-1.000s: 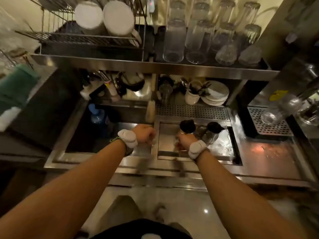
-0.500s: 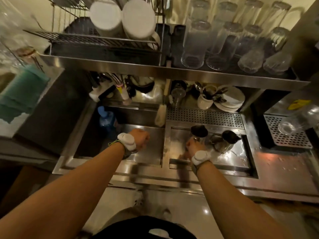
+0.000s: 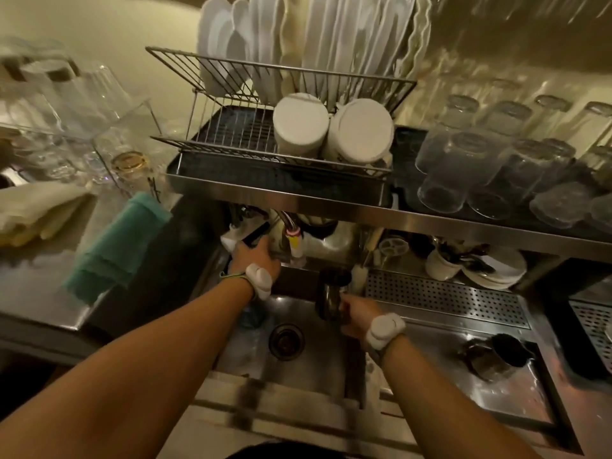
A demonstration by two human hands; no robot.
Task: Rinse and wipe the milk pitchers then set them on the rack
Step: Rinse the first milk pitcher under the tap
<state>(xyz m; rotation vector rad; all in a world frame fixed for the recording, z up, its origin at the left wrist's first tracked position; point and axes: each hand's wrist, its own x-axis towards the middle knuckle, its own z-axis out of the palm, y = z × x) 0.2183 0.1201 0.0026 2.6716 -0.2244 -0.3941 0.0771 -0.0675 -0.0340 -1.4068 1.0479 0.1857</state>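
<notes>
My right hand (image 3: pixel 356 314) grips a steel milk pitcher (image 3: pixel 331 293) by its side and holds it upright over the sink basin (image 3: pixel 251 356), just right of the drain (image 3: pixel 286 339). A second steel pitcher (image 3: pixel 500 356) lies tilted in the shallow steel tray (image 3: pixel 463 402) on the right. My left hand (image 3: pixel 253 256) reaches under the shelf, its fingers curled on the black tap lever (image 3: pixel 255 235). No water stream shows. The wire dish rack (image 3: pixel 251 134) stands on the shelf above the sink.
White mugs (image 3: pixel 331 130) and plates (image 3: pixel 298 44) fill the right part of the rack. Upturned glasses (image 3: pixel 490 167) crowd the shelf to the right. A teal cloth (image 3: pixel 116 246) lies on the left counter. Cups and saucers (image 3: pixel 490 266) sit behind a perforated drain plate (image 3: pixel 440 293).
My right hand has lifted one pitcher out of the right tray and carried it left over the sink. My left hand went from the sink rim up to the tap lever.
</notes>
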